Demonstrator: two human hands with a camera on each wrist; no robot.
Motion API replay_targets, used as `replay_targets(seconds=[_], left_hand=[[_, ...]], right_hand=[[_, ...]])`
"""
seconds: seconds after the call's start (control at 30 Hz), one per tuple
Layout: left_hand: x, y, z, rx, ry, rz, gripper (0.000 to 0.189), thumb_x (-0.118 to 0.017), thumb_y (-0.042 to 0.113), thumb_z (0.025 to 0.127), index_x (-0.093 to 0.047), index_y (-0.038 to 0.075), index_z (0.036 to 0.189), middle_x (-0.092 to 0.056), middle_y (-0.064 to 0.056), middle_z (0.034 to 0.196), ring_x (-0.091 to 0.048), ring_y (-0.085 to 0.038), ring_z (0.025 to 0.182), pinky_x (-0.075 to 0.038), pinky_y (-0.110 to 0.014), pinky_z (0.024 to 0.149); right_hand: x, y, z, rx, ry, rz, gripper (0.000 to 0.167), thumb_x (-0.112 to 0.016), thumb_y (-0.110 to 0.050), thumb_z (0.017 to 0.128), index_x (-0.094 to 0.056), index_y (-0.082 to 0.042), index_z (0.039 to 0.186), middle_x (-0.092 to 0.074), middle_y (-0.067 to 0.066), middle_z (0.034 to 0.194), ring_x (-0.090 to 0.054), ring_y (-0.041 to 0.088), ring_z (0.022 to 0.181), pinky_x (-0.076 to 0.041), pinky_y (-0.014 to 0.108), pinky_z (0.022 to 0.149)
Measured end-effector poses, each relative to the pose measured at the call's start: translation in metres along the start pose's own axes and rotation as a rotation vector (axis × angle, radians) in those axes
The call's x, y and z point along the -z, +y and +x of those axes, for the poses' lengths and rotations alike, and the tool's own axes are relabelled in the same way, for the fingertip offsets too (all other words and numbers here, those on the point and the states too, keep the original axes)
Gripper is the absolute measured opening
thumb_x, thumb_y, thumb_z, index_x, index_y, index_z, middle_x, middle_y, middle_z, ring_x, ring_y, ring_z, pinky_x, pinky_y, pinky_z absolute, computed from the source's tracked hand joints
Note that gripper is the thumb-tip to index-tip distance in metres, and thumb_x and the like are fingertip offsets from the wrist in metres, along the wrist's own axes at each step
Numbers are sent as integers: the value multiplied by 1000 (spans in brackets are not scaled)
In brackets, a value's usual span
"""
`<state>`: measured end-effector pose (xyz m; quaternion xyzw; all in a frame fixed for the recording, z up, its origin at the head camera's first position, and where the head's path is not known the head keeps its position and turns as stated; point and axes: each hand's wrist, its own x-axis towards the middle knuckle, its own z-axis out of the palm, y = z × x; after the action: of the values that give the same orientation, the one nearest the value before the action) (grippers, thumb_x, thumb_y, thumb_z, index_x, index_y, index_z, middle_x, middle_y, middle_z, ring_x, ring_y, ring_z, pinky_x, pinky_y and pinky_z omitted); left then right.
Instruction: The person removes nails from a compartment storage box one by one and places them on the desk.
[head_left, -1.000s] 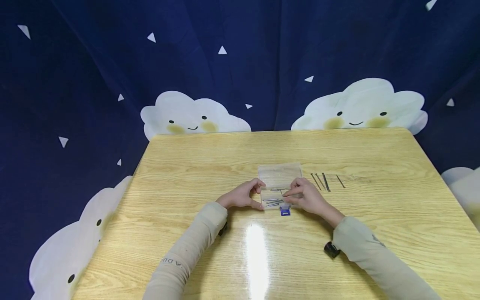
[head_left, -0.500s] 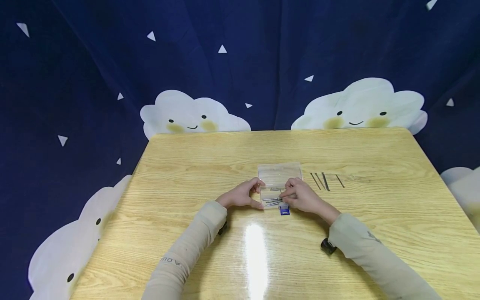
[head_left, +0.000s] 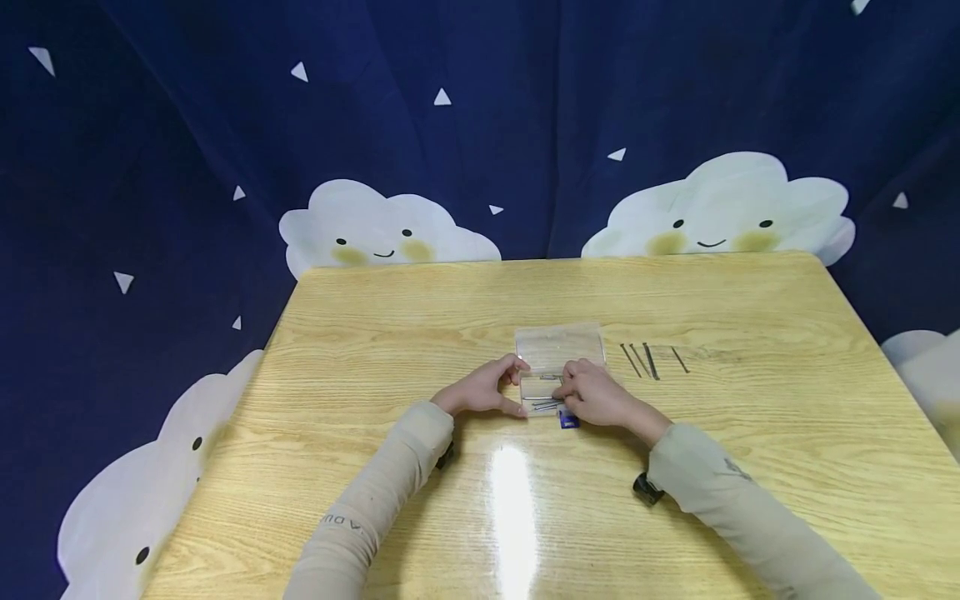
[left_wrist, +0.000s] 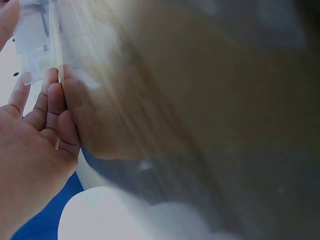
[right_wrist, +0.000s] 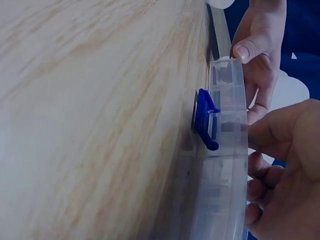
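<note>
— Where is the box [head_left: 535, 388]?
— Midway between the table's [head_left: 375, 325] side edges. Your left hand [head_left: 486, 388] grips its left end; your right hand [head_left: 596, 396] bunches its fingers over it, whether holding anything I can't tell.
— Which step?
— Sorting nails [head_left: 651, 362], probably; next calls for a steady box.

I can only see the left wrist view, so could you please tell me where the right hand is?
Observer: In the head view, the right hand is over the right part of the clear box.
Operator: Thank you; what is on the box's near side?
Observer: A blue latch, sticking out from it.
Operator: Is anything lying to the right of the box, please?
Observer: Yes, four dark nail-like pieces on the table, apart from the box.
</note>
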<state>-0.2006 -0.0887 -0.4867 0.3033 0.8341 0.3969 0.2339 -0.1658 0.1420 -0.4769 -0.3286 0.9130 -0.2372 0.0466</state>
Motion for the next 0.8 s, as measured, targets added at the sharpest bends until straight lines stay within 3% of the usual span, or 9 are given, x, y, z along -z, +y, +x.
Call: replay_targets(seconds=[0.27,0.57,0.8], left_hand=[[0,1,0,5,-7,9,62,-79,16,71,-44,7,121,-47,-4,94,-43,-14,85,-36,-25,79],[1,3,-1,13,-11,12,62,-79,15,71,-44,6,121,-47,-4,93,-44,-14,86,-36,-25,81],[2,4,-2,18,-15,-1,62,-78,15,72,-43,6,122,-47,-6,95,-43,-15,87,-36,-26,81]], right_hand=[[1,0,6,27,9,44,10,-66,-11,79,-74,-6,83,-48,-5,71,-43,14,68,-34,29,62],[9,-8,19,-25,-97,67,3,-72,-8,75,-73,-6,73,-58,-4,68,-53,11,62,-45,27,62],[11,-9,25,-61,-128,55,5,-78,-11,69,-72,-12,69,-63,-4,67,-57,11,62,-49,28,63]])
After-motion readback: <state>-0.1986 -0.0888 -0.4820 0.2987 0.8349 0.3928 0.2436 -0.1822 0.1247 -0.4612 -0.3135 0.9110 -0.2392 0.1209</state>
